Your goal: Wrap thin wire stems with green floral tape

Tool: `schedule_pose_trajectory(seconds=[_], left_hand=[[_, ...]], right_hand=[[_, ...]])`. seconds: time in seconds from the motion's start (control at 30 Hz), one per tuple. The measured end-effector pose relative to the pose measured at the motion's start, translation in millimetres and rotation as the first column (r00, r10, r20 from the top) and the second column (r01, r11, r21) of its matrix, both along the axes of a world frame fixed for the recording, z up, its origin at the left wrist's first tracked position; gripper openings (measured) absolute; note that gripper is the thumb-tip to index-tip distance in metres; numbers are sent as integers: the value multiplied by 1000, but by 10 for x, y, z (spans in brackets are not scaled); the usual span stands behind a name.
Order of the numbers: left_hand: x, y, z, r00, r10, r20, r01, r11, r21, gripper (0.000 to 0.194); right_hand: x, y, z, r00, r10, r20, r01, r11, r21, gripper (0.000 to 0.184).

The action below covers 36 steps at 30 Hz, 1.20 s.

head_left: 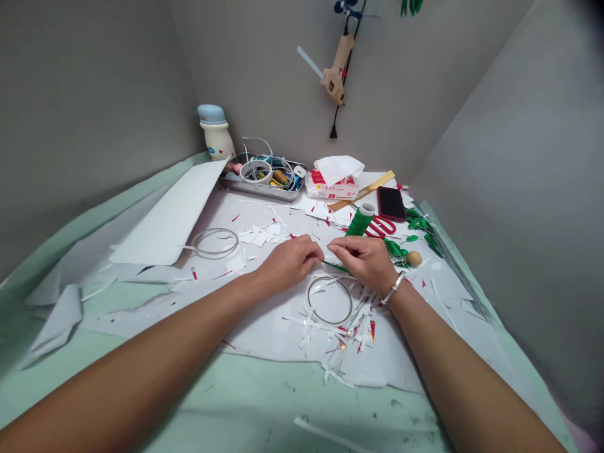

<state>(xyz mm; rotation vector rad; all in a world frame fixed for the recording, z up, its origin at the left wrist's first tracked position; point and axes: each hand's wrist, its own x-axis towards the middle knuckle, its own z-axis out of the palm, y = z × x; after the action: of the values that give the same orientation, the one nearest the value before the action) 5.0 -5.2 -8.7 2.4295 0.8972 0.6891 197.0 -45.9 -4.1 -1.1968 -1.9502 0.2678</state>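
Note:
My left hand [298, 257] is closed in a pinch on one end of a thin green strand [336, 267], which may be wire or wrapped thread. The strand runs right and passes under my right hand [370, 259]. Thumb and forefinger of that hand are pressed together at the tips; what sits between them is too small to make out. Just behind the right hand stands a spool of green thread [360, 220], slightly tilted. Below both hands a thin ring [352, 302] lies on the paper, among white and red paper scraps [365, 327].
Behind lie red-handled scissors [381, 226], a phone [391, 204], a tissue pack [333, 187], and a metal tray [259, 188] of spools. Green leaf-like pieces [418, 220] and a wooden ball [413, 258] sit right. Left are coiled wire [216, 254] and white sheet [165, 217]. A glue gun [337, 72] hangs on the wall.

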Motion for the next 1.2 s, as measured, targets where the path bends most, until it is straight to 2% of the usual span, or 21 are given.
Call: schedule_pose_trajectory(seconds=[0.07, 0.13, 0.23, 0.3, 0.37, 0.47, 0.6, 0.67, 0.77, 0.83, 0.93, 1.03, 1.2], left_hand=[[10, -30, 30, 997, -56, 53, 61, 994, -93, 15], [11, -45, 56, 990, -36, 133, 63, 977, -205, 14], [6, -37, 76, 968, 51, 247, 42, 933, -357, 15], [4, -19, 81, 950, 105, 294, 24, 914, -405, 18], [5, 6, 81, 937, 170, 304, -33, 912, -409, 18], [2, 50, 65, 925, 269, 269, -167, 923, -347, 18], [-16, 86, 14, 943, 305, 136, -288, 949, -129, 13], [-22, 79, -11, 963, 261, 65, -259, 965, -35, 12], [-14, 37, -24, 990, 141, 3, -141, 990, 20, 14], [1, -3, -11, 999, 51, -12, -51, 999, 7, 14], [22, -53, 30, 998, -53, 33, 56, 994, -97, 14], [27, -66, 62, 989, -42, 142, 77, 967, -244, 12], [14, -22, 81, 950, 86, 302, 50, 909, -415, 15]], right_hand=[[64, 50, -37, 996, -69, -54, 67, 997, -31, 20], [117, 94, -77, 990, -116, -78, 110, 991, -73, 21], [136, 120, -117, 995, -88, -50, 80, 987, -136, 22], [102, 106, -122, 999, -44, 15, 46, 985, -168, 20], [45, 74, -108, 994, 31, 103, -10, 981, -195, 19], [-46, 11, -65, 968, 147, 204, -107, 975, -194, 18], [-118, -56, 3, 952, 150, 266, -136, 988, -71, 16], [-124, -70, 25, 959, 116, 258, -120, 993, -1, 18], [-91, -55, 30, 987, 55, 150, -63, 997, 53, 19], [-40, -20, 10, 999, 10, 48, -12, 999, 36, 20], [62, 55, -47, 994, -97, -56, 95, 995, -24, 21], [141, 115, -101, 985, -156, -75, 149, 985, -89, 23], [98, 101, -117, 998, -53, 35, 58, 988, -145, 22]])
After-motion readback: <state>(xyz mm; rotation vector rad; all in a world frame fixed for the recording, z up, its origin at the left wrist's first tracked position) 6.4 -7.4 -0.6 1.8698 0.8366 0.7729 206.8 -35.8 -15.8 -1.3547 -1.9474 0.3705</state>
